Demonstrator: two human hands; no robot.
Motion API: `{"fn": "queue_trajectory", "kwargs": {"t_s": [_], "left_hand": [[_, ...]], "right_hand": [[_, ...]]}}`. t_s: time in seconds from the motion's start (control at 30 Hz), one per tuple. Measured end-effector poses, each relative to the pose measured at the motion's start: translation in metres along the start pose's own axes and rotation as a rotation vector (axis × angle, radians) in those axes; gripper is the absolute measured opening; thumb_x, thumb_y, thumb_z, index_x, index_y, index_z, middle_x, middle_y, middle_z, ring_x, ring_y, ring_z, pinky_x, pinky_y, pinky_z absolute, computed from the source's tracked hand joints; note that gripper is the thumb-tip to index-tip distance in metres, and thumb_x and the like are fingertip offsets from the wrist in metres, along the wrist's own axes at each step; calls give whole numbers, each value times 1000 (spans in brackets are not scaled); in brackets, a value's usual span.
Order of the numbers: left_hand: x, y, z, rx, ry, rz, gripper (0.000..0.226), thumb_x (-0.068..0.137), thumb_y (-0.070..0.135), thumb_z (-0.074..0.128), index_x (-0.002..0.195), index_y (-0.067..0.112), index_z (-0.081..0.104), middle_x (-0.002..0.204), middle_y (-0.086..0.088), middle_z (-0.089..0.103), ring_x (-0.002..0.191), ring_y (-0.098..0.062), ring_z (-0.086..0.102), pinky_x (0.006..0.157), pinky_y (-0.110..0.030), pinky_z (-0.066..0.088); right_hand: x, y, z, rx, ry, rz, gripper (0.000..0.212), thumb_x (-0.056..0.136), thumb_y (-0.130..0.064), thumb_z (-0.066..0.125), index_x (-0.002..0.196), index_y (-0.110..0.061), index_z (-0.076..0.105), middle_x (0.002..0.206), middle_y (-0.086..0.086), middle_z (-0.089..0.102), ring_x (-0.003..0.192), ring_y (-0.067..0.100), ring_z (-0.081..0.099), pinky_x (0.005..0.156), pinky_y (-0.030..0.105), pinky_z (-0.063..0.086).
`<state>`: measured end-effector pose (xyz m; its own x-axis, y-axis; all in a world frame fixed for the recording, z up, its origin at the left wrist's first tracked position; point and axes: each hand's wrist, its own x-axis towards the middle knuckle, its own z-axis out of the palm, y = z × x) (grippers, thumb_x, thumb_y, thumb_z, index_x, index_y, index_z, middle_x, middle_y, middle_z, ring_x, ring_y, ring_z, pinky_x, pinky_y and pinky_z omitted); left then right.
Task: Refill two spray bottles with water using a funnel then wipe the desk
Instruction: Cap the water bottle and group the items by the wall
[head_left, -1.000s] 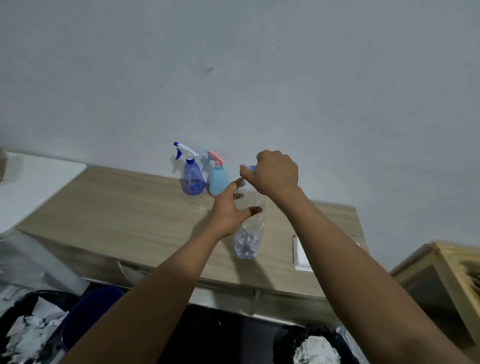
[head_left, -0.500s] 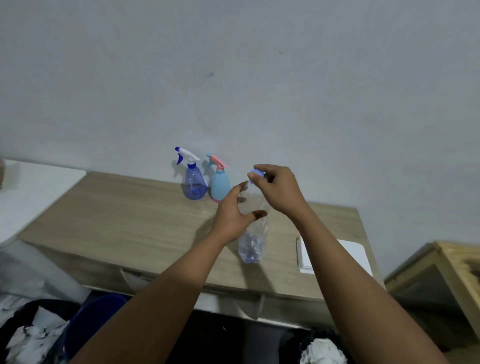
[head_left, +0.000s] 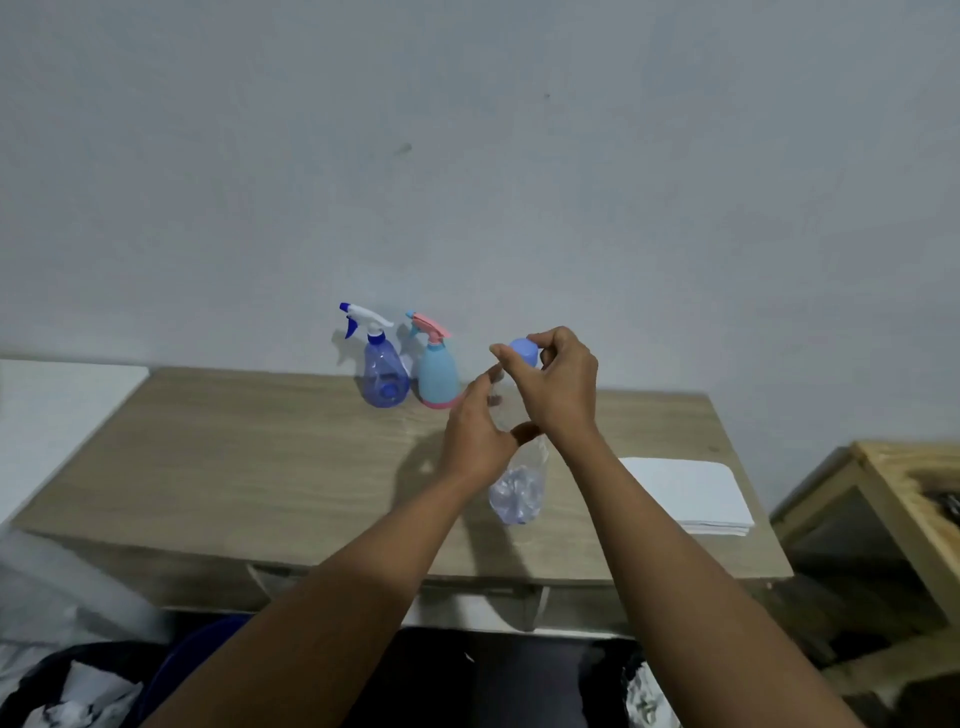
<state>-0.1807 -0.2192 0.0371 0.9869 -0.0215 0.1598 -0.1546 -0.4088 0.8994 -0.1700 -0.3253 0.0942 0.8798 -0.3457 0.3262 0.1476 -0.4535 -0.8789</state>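
White folded cloth near clear bottle

Matt wood-grain desk, clear glossy plastic bottle, translucent plastic spray bottles

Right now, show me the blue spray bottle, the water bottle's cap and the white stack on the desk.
blue spray bottle (head_left: 384, 376): head view, on its clear blue body.
cap (head_left: 523, 352): head view, on its round top.
white stack (head_left: 685, 491): head view, on its flat top sheet.

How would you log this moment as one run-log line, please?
phase: uncapping | left hand: grips clear bottle | right hand: pinches blue cap | blue spray bottle, teal spray bottle: upright, heads on
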Motion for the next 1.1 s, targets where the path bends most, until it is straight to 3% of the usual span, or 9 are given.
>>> {"fn": "queue_trajectory", "kwargs": {"t_s": [0.1, 0.2, 0.33, 0.43, 0.57, 0.7, 0.83, 0.97, 1.1], "left_hand": [[-1, -6, -8, 8, -103, 26, 103, 65, 45, 88, 149, 33, 30, 142, 15, 47, 121, -4, 51, 100, -40, 51], [-8, -31, -25, 40, -202, 38, 125, 57, 55, 88, 154, 42, 9, 158, 14, 30, 141, -7, 34, 111, -34, 38], [-22, -90, -61, 293, -119, -68, 121, 51, 67, 83, 152, 31, 28, 153, 5, 39, 140, -17, 36, 113, -37, 35], [-38, -132, -84, 497, -158, -187, 116, 52, 74, 79, 150, 28, 35, 150, 4, 43, 138, -20, 35, 112, -37, 30], [-51, -161, -93, 557, -261, -282, 107, 56, 72, 79, 147, 31, 39, 149, 8, 43, 137, -20, 34, 108, -39, 26], [-55, -176, -95, 584, -311, -282, 90, 66, 59, 81, 142, 30, 45, 145, 9, 47, 135, -18, 35, 97, -31, 24], [-56, -185, -95, 619, -308, -275, 71, 74, 49, 77, 138, 35, 47, 139, 12, 51, 130, -16, 36, 83, -27, 15], [-56, -187, -93, 591, -269, -261, 68, 76, 47, 77, 137, 35, 49, 136, 14, 53, 129, -14, 38, 79, -22, 11], [-30, -174, -80, 561, -201, -189, 68, 74, 51, 76, 135, 38, 49, 133, 17, 54, 126, -14, 40, 83, -25, 15]], "right_hand": [[-8, 5, -4, 65, 19, -43, 41, 72, -43, 87, 101, -21, 67, 76, -13, 52, 65, 5, 47, 60, 10, 39], [-28, 25, -4, 33, 49, -28, 70, 66, -45, 90, 126, -27, 59, 97, -8, 52, 79, 4, 50, 71, 8, 41], [-69, 74, 11, -56, 27, 136, 99, 58, -47, 93, 142, -25, 44, 117, -1, 44, 96, 9, 50, 83, 18, 46], [-94, 110, 31, -57, -31, 233, 107, 55, -53, 91, 145, -24, 41, 131, 0, 43, 120, 17, 50, 100, 32, 48], [-108, 130, 50, -39, -1, 305, 108, 60, -36, 95, 149, -25, 34, 133, -6, 39, 126, 19, 45, 104, 34, 43], [-109, 136, 61, -6, 51, 312, 93, 60, -33, 94, 139, -22, 45, 131, 1, 51, 120, 19, 55, 97, 33, 51], [-108, 133, 67, 32, 57, 348, 93, 63, -24, 94, 140, -22, 44, 130, -2, 56, 114, 11, 57, 87, 11, 49], [-108, 134, 69, 15, 57, 365, 91, 66, -27, 93, 142, -23, 42, 132, -5, 57, 117, 11, 57, 98, 33, 52], [-91, 133, 68, 5, 61, 308, 86, 68, -28, 92, 140, -20, 46, 128, -3, 59, 114, 11, 59, 97, 39, 54]]}}
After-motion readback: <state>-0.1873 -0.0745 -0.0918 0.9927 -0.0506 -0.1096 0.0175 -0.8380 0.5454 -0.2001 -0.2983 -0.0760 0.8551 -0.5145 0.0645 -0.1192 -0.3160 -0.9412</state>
